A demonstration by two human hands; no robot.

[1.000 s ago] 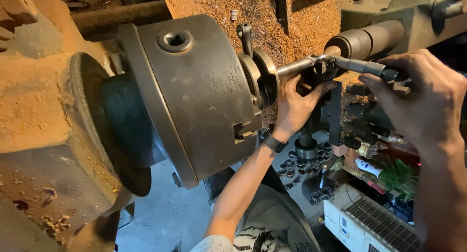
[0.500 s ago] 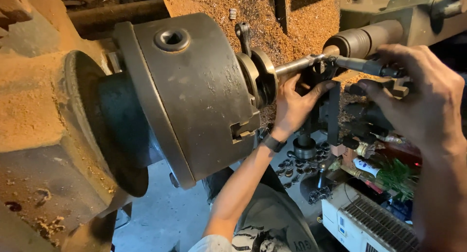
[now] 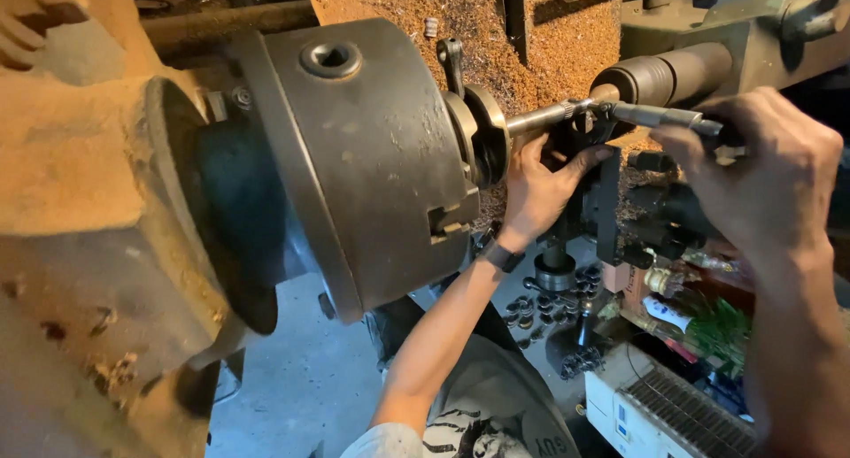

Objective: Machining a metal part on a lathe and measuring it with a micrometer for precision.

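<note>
- My left hand (image 3: pixel 544 188) reaches up from below, grip wrapped around the dark tool block (image 3: pixel 584 135) just under the shaft; fingers (image 3: pixel 589 161) curl against it.
- My right hand (image 3: pixel 761 170) comes in from the right, grip clamped on a slim metal tool (image 3: pixel 660 115), a wrench or key, can't tell which.
- The tool's tip meets the fitting at the end of the steel shaft (image 3: pixel 540 117).
- The shaft sticks out of the big grey lathe chuck (image 3: pixel 372 157), running right toward the tailstock barrel (image 3: pixel 664 73).
- Sawdust-like chips (image 3: pixel 531 24) cover the bed behind.
- Below: small metal rings (image 3: pixel 540 312) scattered on the floor, a white ribbed box (image 3: pixel 655 409) at lower right.
- Rusty headstock casting (image 3: pixel 88 201) fills the left.
</note>
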